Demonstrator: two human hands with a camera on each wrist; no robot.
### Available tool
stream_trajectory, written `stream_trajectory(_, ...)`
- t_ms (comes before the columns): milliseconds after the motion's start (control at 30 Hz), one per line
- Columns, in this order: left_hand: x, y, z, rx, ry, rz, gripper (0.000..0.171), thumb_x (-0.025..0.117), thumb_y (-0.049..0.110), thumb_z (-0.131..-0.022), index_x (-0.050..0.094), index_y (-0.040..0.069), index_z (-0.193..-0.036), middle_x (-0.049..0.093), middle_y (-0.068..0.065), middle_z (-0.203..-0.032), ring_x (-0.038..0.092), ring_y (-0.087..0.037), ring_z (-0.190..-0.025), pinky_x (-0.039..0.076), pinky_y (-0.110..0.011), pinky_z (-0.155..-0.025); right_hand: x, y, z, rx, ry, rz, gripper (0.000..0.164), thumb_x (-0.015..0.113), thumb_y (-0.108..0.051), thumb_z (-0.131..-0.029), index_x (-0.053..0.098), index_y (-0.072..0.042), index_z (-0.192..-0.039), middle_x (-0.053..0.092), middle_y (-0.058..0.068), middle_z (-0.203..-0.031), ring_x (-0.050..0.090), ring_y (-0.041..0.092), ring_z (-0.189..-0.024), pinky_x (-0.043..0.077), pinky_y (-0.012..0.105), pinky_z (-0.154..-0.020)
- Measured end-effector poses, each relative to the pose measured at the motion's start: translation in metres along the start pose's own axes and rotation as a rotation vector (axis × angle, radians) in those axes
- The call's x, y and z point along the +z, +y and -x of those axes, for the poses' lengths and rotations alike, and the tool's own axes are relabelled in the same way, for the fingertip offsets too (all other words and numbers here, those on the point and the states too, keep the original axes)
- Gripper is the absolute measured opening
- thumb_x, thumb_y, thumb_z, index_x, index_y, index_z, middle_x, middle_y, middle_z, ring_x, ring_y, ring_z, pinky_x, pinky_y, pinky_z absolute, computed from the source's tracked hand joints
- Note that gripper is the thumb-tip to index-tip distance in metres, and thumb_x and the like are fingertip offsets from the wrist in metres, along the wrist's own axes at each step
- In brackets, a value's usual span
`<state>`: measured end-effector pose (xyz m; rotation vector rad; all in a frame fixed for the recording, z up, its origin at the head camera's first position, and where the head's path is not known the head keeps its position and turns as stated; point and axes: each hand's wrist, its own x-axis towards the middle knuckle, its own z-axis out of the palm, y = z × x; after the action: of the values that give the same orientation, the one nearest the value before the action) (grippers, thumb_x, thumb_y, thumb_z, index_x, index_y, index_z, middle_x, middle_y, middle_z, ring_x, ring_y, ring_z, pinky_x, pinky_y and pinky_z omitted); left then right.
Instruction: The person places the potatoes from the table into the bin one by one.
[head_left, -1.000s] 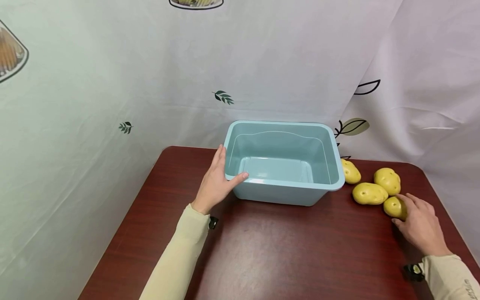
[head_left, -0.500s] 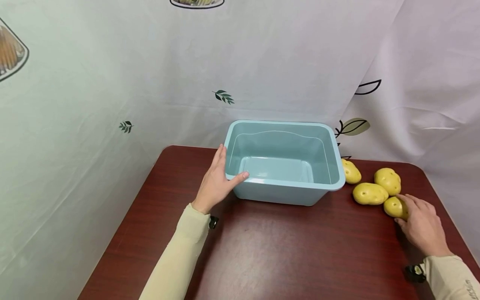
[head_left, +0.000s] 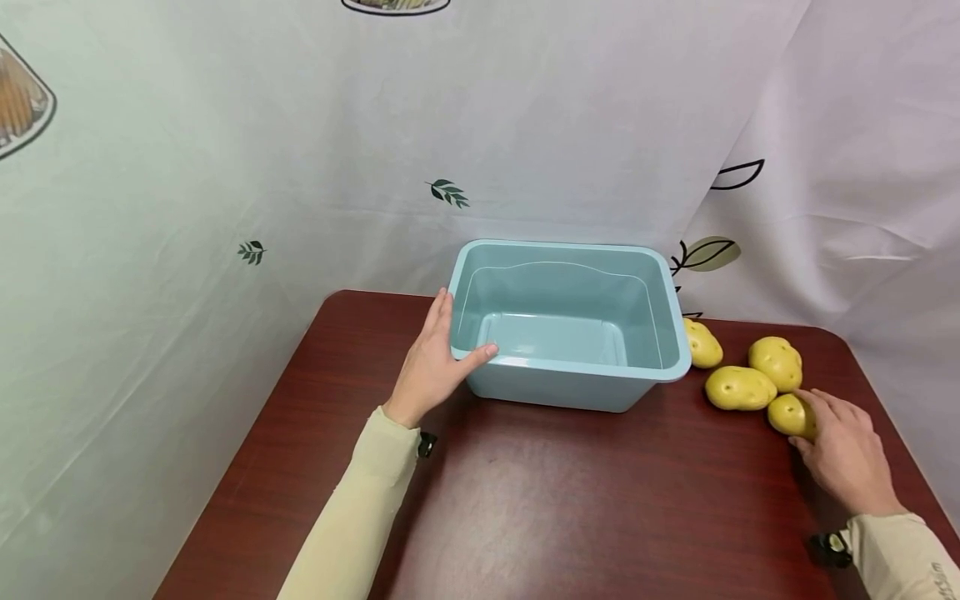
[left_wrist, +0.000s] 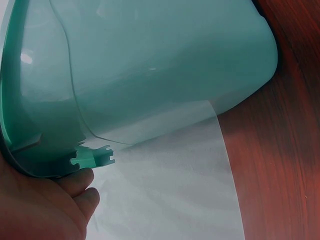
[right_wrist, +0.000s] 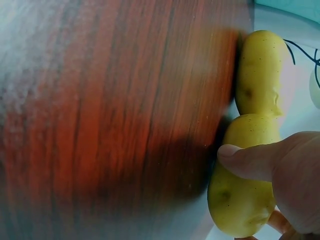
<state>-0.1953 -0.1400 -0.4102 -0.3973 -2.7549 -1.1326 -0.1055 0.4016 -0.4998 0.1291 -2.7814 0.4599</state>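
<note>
White cloth (head_left: 570, 125) printed with dark leaves (head_left: 447, 193) hangs behind and beside a reddish-brown wooden table (head_left: 600, 500), beyond both hands' grips. The right hand (head_left: 843, 454) grips a yellow potato (head_left: 787, 415), its thumb on the near side and fingers curled over the far side; the right wrist view shows the thumb pressed across the skin. This held potato lies on the table, at the right end of the group. Just left of that grip, an oblong potato (head_left: 741, 388) lies beside the held one. Directly beyond the grip sits a rounder potato (head_left: 776, 363). Farther left and beyond, another potato (head_left: 702, 343) is partly hidden by the bin's right side.

The left hand (head_left: 431, 367) holds the light-blue bin (head_left: 551, 387) at its near left corner, thumb over the rim and fingers along the outer left wall. The bin stands upright, stretching rightward from this grip. Below each grip, a pale sleeve (head_left: 352, 525) covers the forearm, with a small dark device (head_left: 426, 445) at the wrist.
</note>
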Motion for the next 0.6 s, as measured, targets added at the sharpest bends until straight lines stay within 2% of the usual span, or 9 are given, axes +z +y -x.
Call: stream_trajectory(600,-0.0003,0.0,-0.0004,-0.003,-0.003,-0.003,0.112,0.06,0.073,-0.086,0.01,0.008,-0.162,0.003,0.002,-0.169,0.023,-0.021,-0.151,0.035,-0.049,-0.113,-0.0082,-0.0062,-0.0022,-0.049,0.06,0.006,0.073,0.077,0.014,-0.066,0.047,0.01,-0.133,0.045,0.04,-0.127,0.037,0.06,-0.114,0.03,0.071,-0.085)
